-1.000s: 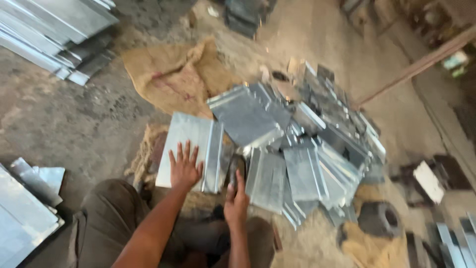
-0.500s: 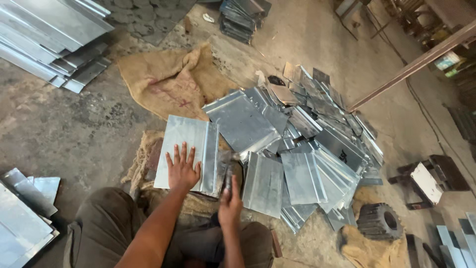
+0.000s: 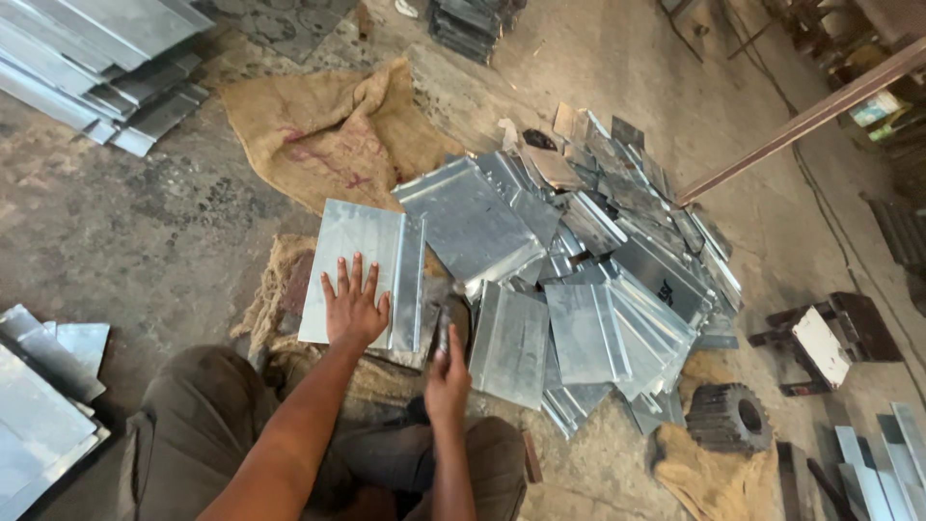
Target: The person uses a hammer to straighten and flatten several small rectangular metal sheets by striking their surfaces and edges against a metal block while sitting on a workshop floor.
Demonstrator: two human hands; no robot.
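Observation:
My left hand (image 3: 353,307) lies flat, fingers spread, on a folded grey metal sheet (image 3: 362,253) that rests on burlap on the floor in front of my knees. My right hand (image 3: 448,374) is closed around a dark tool (image 3: 443,327) whose end sits by the sheet's right edge; what kind of tool it is cannot be told. To the right spreads a loose pile of similar bent metal sheets (image 3: 579,260).
A burlap sack (image 3: 328,130) lies beyond the sheet. Stacks of long metal strips (image 3: 92,58) sit at the top left, more sheets (image 3: 39,396) at the left edge. A dark gear-like part (image 3: 730,417), a small stool (image 3: 820,342) and a slanted steel bar (image 3: 801,116) stand at the right.
The view has shifted slightly. My left hand stays flat on the sheet. My right hand has stayed by the sheet's right edge with the tool.

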